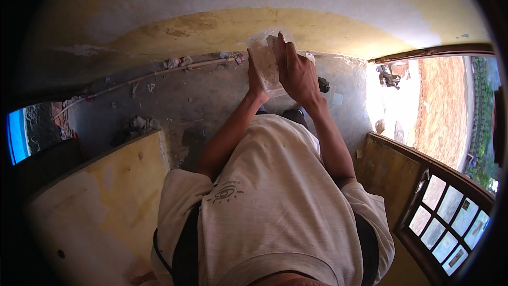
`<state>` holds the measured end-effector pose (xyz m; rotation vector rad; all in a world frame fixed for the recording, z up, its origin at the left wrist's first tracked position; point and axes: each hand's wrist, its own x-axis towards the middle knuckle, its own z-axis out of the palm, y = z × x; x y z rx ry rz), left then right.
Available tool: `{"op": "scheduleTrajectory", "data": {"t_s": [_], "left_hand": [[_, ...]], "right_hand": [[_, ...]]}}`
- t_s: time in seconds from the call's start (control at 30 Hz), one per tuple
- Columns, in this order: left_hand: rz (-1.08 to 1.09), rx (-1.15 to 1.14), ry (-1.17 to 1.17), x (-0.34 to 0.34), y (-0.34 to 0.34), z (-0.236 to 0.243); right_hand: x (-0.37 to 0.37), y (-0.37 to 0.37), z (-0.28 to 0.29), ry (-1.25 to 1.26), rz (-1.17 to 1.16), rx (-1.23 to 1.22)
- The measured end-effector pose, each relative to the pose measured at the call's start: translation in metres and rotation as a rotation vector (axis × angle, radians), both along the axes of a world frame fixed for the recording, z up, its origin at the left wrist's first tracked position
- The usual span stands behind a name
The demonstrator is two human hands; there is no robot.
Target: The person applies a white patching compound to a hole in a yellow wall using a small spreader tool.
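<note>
Both of my hands are on a clear plastic container or bag (266,66) with pale, brownish contents, held up before the yellow wall. My left hand (256,82) grips its left side, thumb along the edge. My right hand (300,77) is on its right part, fingers pointing upward across a darker brown patch inside or on it; I cannot make out what that patch is. My shoes (292,116) show below, past the hem of my light T-shirt.
A stained yellow wall (211,26) runs ahead. A thin pipe (148,77) and scraps of litter (151,87) lie along its foot on the grey floor (211,100). A low wall (95,196) stands behind left; a bright doorway (397,106) opens right, with a paned window (447,222).
</note>
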<state>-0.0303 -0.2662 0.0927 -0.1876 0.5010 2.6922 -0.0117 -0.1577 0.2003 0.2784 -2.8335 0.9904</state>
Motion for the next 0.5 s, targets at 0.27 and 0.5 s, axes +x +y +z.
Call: {"op": "scheduleTrajectory", "data": {"t_s": [0.27, 0.5], "left_hand": [[0.006, -0.112, -0.013, -0.002, 0.0, -0.004], [-0.06, 0.055, 0.035, 0.012, -0.009, 0.0]], "right_hand": [[0.015, -0.014, -0.001, 0.04, 0.053, -0.028], [0.008, 0.019, 0.016, -0.048, -0.058, -0.084]]}}
